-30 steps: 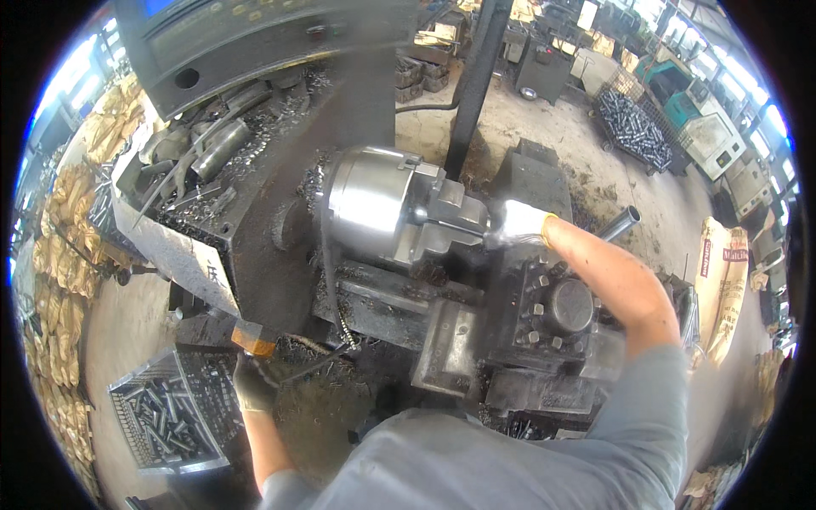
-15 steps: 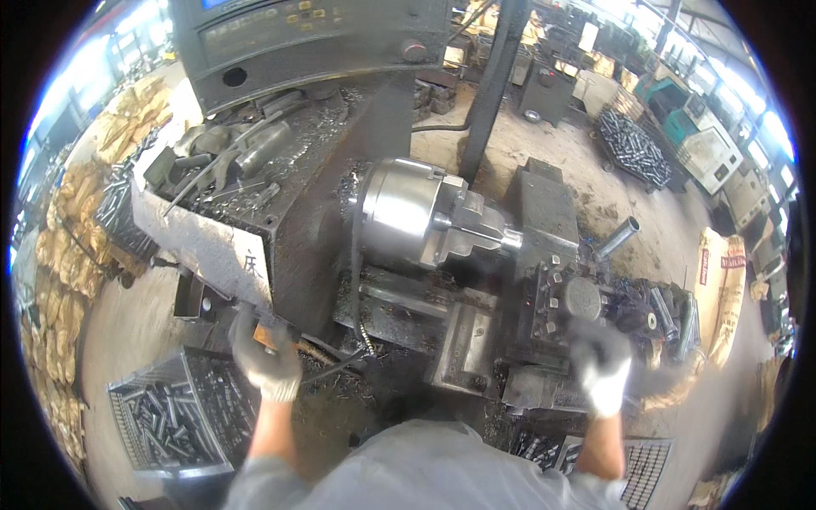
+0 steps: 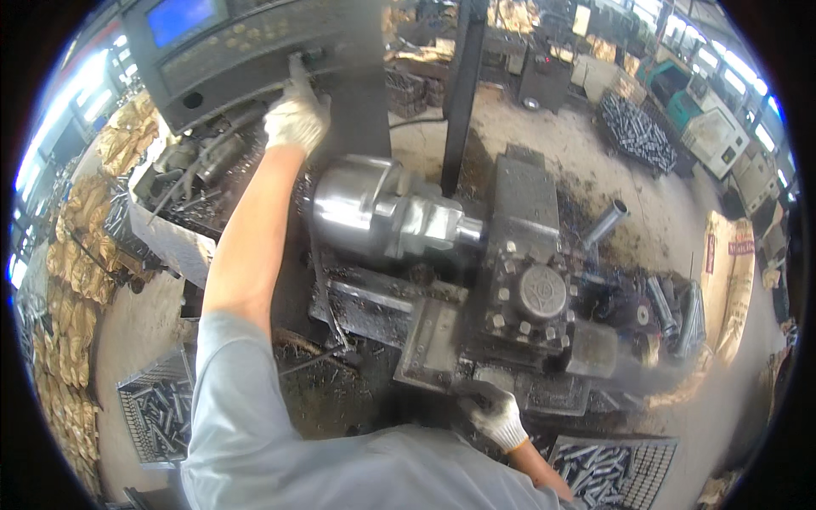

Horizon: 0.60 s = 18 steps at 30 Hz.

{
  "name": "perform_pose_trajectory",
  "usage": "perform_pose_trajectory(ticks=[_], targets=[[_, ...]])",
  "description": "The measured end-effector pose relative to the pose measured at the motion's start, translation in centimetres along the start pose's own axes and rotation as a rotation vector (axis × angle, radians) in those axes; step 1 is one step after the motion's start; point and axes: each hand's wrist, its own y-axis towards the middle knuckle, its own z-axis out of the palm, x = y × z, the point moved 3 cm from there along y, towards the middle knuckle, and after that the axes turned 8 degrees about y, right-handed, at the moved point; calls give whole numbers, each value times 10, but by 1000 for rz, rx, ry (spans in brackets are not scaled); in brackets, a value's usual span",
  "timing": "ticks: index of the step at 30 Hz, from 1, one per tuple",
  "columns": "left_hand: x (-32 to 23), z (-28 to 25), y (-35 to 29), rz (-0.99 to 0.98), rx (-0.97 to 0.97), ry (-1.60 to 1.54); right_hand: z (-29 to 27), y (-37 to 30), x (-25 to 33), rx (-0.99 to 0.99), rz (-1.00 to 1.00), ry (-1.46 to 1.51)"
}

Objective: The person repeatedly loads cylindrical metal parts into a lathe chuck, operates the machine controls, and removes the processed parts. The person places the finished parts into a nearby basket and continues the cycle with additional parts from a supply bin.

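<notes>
From my remote station I see a dark grey control panel (image 3: 255,72), tilted, with a lit blue screen (image 3: 181,19) near its left edge and small yellowish buttons (image 3: 240,34) to the right of it. Above the left end of the lathe bed (image 3: 361,297), a shiny steel chuck (image 3: 348,202) lies on its side, blurred; its stepped jaws surround a short, bright metal workpiece (image 3: 470,230) jutting right. Farther right stands a blackened tool post (image 3: 542,293), its round cap ringed by bolt heads.
</notes>
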Motion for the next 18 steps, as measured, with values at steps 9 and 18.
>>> perform_pose_trajectory(ticks=[9,18], targets=[[107,76,-587,-163,748,-251,77,23,-9,480,-113,-163],[210,-246,-1215,-2220,130,495,310,-20,-9,1221,-429,-332]])
